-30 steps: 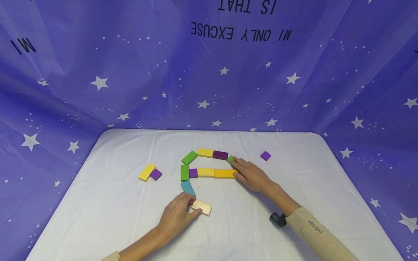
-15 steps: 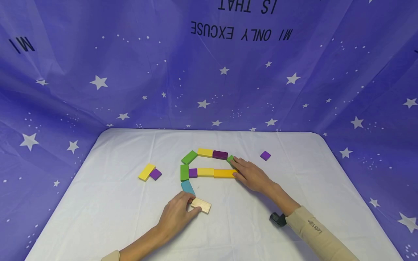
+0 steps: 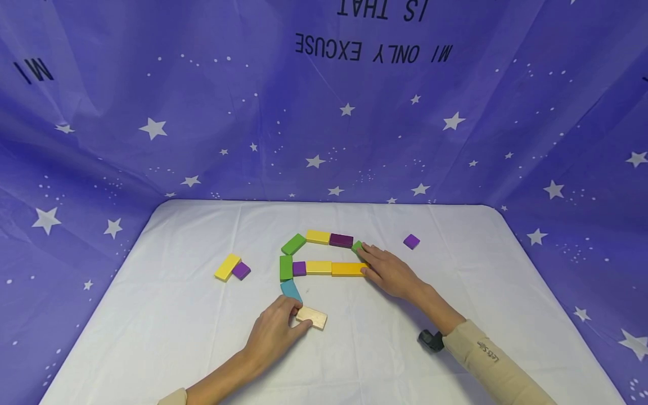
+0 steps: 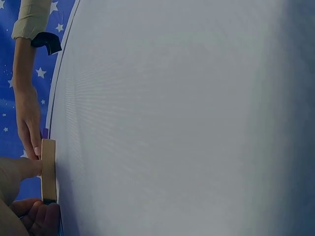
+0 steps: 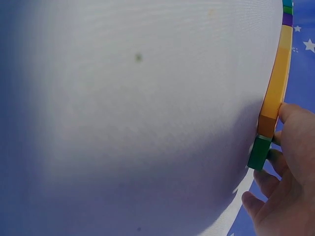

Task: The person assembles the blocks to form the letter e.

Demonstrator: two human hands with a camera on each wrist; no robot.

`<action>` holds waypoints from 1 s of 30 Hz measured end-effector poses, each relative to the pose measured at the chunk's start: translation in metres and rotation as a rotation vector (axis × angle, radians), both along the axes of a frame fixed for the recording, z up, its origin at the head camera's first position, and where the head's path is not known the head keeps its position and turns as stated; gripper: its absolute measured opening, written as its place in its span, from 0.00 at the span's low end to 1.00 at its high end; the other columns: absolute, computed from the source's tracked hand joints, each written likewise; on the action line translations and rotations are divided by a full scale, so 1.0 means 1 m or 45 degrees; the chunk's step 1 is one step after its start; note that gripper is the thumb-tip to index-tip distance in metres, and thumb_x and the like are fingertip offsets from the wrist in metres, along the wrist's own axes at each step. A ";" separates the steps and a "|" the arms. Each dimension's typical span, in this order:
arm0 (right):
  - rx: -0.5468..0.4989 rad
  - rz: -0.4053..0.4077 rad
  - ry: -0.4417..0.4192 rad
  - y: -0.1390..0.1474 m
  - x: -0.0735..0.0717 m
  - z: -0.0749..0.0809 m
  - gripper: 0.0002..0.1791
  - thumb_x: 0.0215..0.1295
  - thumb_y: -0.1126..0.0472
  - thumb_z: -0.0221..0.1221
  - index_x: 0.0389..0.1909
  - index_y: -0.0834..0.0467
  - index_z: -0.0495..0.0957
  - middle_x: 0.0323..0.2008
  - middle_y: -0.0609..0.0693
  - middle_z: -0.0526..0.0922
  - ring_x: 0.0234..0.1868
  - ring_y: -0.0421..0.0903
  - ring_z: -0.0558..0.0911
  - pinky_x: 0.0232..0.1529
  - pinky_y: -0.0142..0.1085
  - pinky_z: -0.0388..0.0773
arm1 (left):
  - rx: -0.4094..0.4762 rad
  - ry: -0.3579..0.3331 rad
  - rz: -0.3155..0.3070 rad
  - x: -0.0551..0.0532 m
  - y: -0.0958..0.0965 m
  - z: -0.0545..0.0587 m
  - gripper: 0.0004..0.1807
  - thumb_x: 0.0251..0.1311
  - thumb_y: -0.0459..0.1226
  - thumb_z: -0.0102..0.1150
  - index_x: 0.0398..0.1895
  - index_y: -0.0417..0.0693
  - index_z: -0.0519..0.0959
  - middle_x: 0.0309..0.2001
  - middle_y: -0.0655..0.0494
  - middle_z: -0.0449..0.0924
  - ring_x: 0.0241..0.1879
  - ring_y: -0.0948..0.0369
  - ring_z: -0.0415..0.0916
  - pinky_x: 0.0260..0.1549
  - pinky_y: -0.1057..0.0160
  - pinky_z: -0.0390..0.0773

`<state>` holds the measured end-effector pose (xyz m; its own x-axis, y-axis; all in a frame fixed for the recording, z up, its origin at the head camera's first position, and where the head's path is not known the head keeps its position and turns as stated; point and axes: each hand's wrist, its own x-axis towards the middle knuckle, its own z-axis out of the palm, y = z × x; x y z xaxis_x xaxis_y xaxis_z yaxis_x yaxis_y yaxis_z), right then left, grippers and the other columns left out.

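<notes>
On the white table [image 3: 167,315] several coloured blocks lie flat in a curved outline. My left hand [image 3: 300,318] pinches a pale wooden block [image 3: 312,318] just below the teal block [image 3: 291,290]. In the left wrist view the thumb and fingers close on the wooden block [image 4: 48,169]. My right hand [image 3: 367,260] lies flat, with fingertips touching the right end of the orange block [image 3: 349,269] and a small green block [image 3: 358,246]. In the right wrist view the orange block [image 5: 275,83] and the green block [image 5: 259,153] meet my right hand [image 5: 275,162].
A loose yellow block [image 3: 228,266] and a purple block [image 3: 241,270] lie at the left. Another purple block [image 3: 412,242] sits at the right. A purple star-printed cloth [image 3: 324,124] walls the table on three sides.
My left hand has nudged the pale wooden block slightly up and to the left, nearer the teal block. The right hand has stayed in place.
</notes>
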<state>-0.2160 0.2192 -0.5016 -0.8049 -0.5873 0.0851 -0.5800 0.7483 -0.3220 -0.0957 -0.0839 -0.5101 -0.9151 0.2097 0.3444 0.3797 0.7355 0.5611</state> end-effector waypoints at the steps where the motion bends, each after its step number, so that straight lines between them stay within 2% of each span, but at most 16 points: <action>1: 0.000 -0.001 -0.003 0.000 0.000 0.000 0.30 0.76 0.53 0.54 0.74 0.61 0.63 0.74 0.58 0.62 0.72 0.59 0.63 0.69 0.54 0.60 | 0.001 0.001 0.002 0.000 0.000 0.000 0.16 0.45 0.39 0.80 0.33 0.46 0.81 0.30 0.62 0.74 0.28 0.68 0.70 0.26 0.67 0.74; 9: -0.001 -0.003 -0.006 0.000 0.000 0.001 0.30 0.76 0.53 0.54 0.74 0.61 0.64 0.73 0.58 0.62 0.72 0.59 0.63 0.69 0.55 0.60 | 0.009 0.012 -0.006 -0.001 0.000 0.000 0.16 0.45 0.40 0.80 0.31 0.46 0.79 0.29 0.61 0.72 0.26 0.69 0.66 0.24 0.68 0.72; 20: 0.002 -0.015 -0.022 0.000 0.000 0.001 0.30 0.76 0.53 0.54 0.74 0.60 0.63 0.74 0.58 0.62 0.72 0.59 0.63 0.69 0.55 0.60 | 0.046 -0.027 -0.019 -0.006 -0.005 0.003 0.16 0.49 0.40 0.78 0.33 0.48 0.77 0.29 0.61 0.69 0.26 0.69 0.63 0.23 0.70 0.68; 23: -0.002 -0.013 -0.020 -0.001 0.000 0.001 0.30 0.76 0.53 0.53 0.74 0.60 0.64 0.73 0.58 0.62 0.72 0.59 0.63 0.69 0.56 0.60 | 0.052 -0.003 -0.026 -0.014 -0.016 0.007 0.16 0.50 0.38 0.77 0.37 0.46 0.78 0.32 0.59 0.73 0.30 0.67 0.68 0.27 0.68 0.73; 27: 0.000 -0.010 -0.017 -0.001 0.000 0.001 0.30 0.76 0.53 0.53 0.74 0.61 0.64 0.73 0.58 0.62 0.72 0.59 0.63 0.69 0.56 0.60 | 0.045 0.066 -0.006 -0.032 -0.040 0.013 0.20 0.50 0.34 0.76 0.45 0.40 0.79 0.39 0.52 0.78 0.38 0.59 0.76 0.36 0.59 0.80; 30: 0.002 -0.009 -0.018 -0.001 0.000 0.002 0.30 0.76 0.53 0.53 0.74 0.60 0.63 0.73 0.58 0.62 0.72 0.59 0.63 0.69 0.55 0.60 | 0.052 0.079 0.054 -0.048 -0.064 0.017 0.22 0.52 0.32 0.74 0.49 0.36 0.78 0.43 0.47 0.79 0.43 0.52 0.77 0.41 0.52 0.79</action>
